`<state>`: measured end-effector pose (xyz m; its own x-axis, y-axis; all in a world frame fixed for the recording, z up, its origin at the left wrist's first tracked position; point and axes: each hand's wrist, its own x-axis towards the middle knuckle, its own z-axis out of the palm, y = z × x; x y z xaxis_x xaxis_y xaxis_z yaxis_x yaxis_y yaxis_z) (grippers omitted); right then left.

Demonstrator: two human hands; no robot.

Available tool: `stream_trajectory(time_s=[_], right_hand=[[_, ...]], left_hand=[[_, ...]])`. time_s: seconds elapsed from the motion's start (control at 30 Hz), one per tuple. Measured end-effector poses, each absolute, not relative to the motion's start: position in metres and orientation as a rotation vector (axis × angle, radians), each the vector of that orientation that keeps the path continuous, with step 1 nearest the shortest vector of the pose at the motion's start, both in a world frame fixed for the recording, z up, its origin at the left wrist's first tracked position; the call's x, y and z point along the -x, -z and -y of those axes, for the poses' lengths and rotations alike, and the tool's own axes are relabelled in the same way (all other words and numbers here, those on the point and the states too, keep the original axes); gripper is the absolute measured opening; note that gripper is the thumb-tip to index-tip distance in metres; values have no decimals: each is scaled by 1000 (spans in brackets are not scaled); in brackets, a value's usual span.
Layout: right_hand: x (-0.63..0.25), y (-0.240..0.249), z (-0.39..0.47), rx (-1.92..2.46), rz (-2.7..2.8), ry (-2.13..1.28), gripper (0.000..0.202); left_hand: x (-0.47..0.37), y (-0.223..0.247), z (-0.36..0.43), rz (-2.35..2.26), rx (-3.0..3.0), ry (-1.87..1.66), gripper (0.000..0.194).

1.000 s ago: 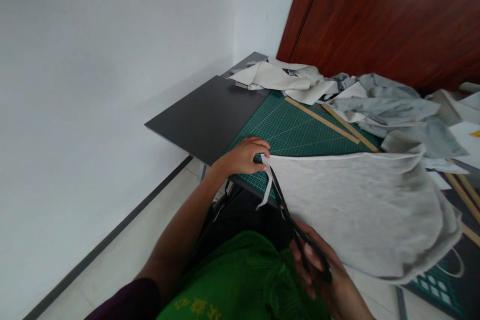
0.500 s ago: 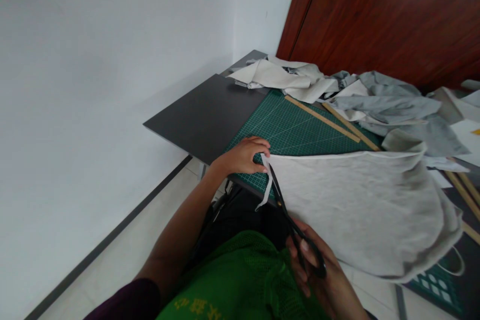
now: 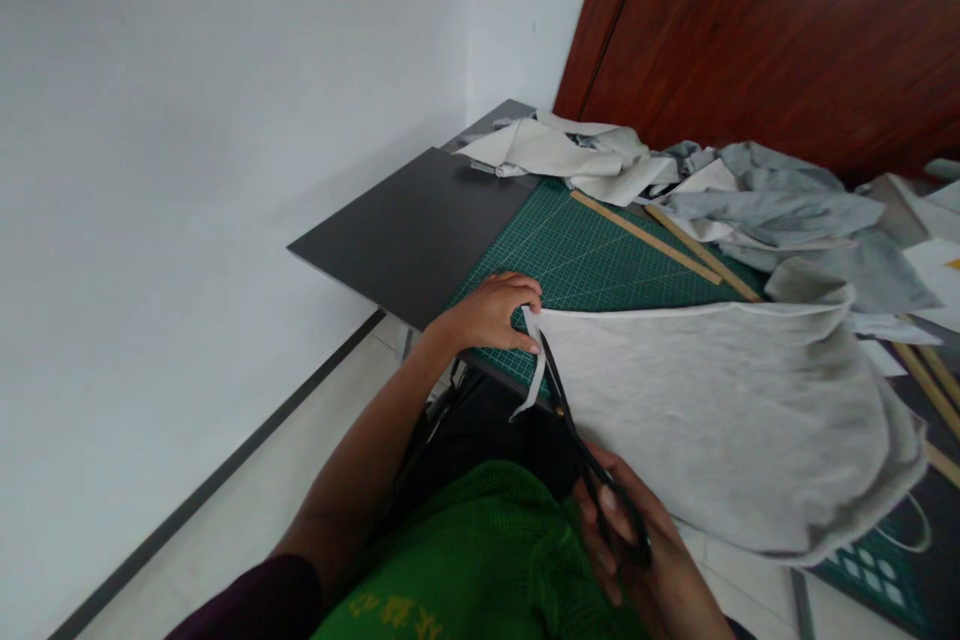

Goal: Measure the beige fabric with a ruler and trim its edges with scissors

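A pale grey-white fabric piece (image 3: 712, 410) lies over the table edge, its near part hanging down. My right hand (image 3: 630, 520) is closed around the handles of black scissors (image 3: 562, 410). Their blades lie along the fabric's left edge, where a narrow strip (image 3: 534, 385) hangs partly cut off. At the upper left corner of the fabric is my left hand (image 3: 499, 312), thumb and fingers curled round the strip's top end by the blade tips. What exactly the left fingertips press on is partly hidden.
Under the fabric is a green cutting mat (image 3: 592, 250) on a dark grey table (image 3: 405, 220). Two wooden strips (image 3: 645, 235) lie on the mat. Crumpled cloth (image 3: 780, 200) is heaped along the back. A green template (image 3: 877, 570) lies at lower right.
Hardly anything differs. The scissor handles look slightly closer together, and both hands stay at the same place on the fabric.
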<state>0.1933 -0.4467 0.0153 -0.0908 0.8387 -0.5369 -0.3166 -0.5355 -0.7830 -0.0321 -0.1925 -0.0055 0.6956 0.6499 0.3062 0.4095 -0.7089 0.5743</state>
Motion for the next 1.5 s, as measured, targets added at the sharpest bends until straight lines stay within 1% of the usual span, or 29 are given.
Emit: stream_trajectory(time_s=[0.33,0.7,0.87,1.07,1.23,1.43,1.5], right_hand=[[-192,-14,449,1348,610,-1742,60],[-194,-3,450,1347,636,-1734,64],[-196,4,451,1376,650,-1745,69],[-194,-1,451,1407,680,-1715,63],[-193,-9,449,1425,720,-1726,70],[-187,-24,448,1454,703,-1676,61],[-188,-23,448,1441,647,-1678,59]], left_hand=[[32,5,194,-827,-2439,-687,50],[31,4,194,-831,-2445,-688,54],[31,2,195,-838,-2432,-679,51],[31,3,194,-840,-2432,-675,51],[31,2,195,-834,-2434,-674,52],[32,3,194,-809,-2427,-701,51],[33,4,193,-787,-2404,-737,44]])
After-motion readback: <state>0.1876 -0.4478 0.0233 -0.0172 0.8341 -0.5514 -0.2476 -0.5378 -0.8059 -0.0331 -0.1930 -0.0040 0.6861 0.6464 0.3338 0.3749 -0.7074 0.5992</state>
